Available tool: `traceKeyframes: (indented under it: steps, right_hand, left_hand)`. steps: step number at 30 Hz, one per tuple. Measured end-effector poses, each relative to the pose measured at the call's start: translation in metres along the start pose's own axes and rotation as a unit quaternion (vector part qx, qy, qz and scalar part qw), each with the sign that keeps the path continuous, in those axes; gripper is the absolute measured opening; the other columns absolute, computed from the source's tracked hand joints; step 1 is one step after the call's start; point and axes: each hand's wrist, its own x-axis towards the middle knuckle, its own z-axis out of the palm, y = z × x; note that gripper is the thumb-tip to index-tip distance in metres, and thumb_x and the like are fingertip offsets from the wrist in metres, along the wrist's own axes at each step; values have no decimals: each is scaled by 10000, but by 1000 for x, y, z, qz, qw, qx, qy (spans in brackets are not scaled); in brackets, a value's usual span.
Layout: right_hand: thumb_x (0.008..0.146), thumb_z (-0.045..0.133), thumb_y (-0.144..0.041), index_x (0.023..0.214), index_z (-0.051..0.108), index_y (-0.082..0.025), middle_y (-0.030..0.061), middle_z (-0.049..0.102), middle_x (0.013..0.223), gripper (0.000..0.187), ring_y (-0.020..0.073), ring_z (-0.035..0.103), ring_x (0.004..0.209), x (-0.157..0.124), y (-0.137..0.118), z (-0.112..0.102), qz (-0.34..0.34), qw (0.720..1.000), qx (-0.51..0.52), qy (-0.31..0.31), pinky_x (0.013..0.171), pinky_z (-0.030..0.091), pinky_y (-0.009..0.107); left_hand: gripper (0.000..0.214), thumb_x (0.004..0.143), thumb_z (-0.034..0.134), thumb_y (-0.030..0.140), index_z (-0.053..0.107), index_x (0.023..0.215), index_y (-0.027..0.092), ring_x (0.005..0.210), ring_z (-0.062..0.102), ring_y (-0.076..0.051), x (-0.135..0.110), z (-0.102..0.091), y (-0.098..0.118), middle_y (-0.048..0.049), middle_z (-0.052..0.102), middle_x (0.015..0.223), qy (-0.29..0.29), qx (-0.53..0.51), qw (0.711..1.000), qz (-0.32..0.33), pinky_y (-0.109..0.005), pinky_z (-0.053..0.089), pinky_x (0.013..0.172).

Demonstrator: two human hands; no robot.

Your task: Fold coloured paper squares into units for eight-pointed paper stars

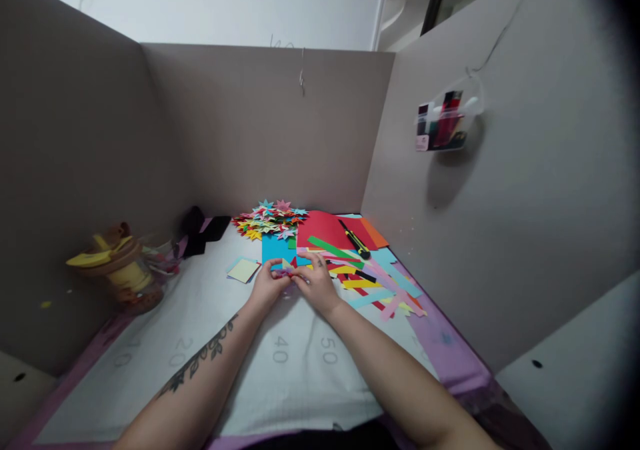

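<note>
My left hand (268, 285) and my right hand (315, 282) meet over the white mat (210, 343), fingers pinched together on a small folded piece of coloured paper (284, 270), purple with a pale tip. Just behind it lies a blue sheet (273, 247). A pile of folded paper stars (270, 219) in many colours sits further back. To the right lie red sheets (325, 229), loose coloured paper strips (373, 283) and a yellow-and-black utility knife (356, 241).
Small pale paper squares (243, 270) lie left of my hands. A glass jar with a yellow toy on top (120, 270) stands at the left, a black object (200, 231) behind it. Cardboard walls (260, 123) enclose the desk; a clear pocket of pens (445, 122) hangs on the right wall.
</note>
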Motion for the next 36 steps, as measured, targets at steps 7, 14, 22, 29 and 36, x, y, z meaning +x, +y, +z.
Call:
traceKeyframes:
  steps: [7, 14, 22, 29, 36]
  right_hand:
    - [816, 558, -156, 777, 665, -213, 78, 537, 1125, 128, 235, 454, 1095, 1, 1, 2, 50, 998, 20, 22, 972, 368, 416]
    - [816, 553, -148, 789, 645, -211, 77, 535, 1125, 114, 232, 447, 1105, 0, 2, 6, 49, 999, 12, -9, 972, 369, 398]
    - [778, 631, -202, 735, 650, -214, 76, 522, 1136, 49, 243, 454, 1092, -1, 2, 6, 59, 998, 20, 5, 973, 359, 412]
    - [763, 566, -198, 672, 594, -202, 66, 507, 1097, 96, 222, 469, 1098, 4, 1, 8, 144, 970, 196, 4, 978, 342, 378]
    - [704, 573, -243, 830, 436, -222, -59, 483, 657, 187, 131, 509, 606, 4, 2, 12, 249, 915, 316, 15, 590, 434, 252]
  left_hand:
    - [568, 560, 737, 264, 473, 1053, 163, 509, 565, -102, -2, 4, 2, 37, 627, 634, -9, 16, 1000, 17, -192, 412, 508]
    - [507, 580, 720, 237, 511, 1035, 155, 466, 512, -87, 1, 0, -5, 65, 569, 566, 4, 74, 996, 49, -173, 350, 452]
    - [455, 587, 693, 200, 551, 1017, 150, 527, 532, -101, -1, 0, -1, 48, 587, 609, 15, 132, 987, 87, -193, 366, 498]
    - [433, 619, 676, 204, 542, 1029, 159, 494, 478, -90, -3, 0, 1, 75, 525, 550, -1, 151, 983, 100, -187, 334, 475]
    - [514, 604, 702, 191, 514, 1081, 164, 470, 481, -82, -4, 2, 2, 86, 518, 553, -44, 103, 991, 68, -171, 337, 443]
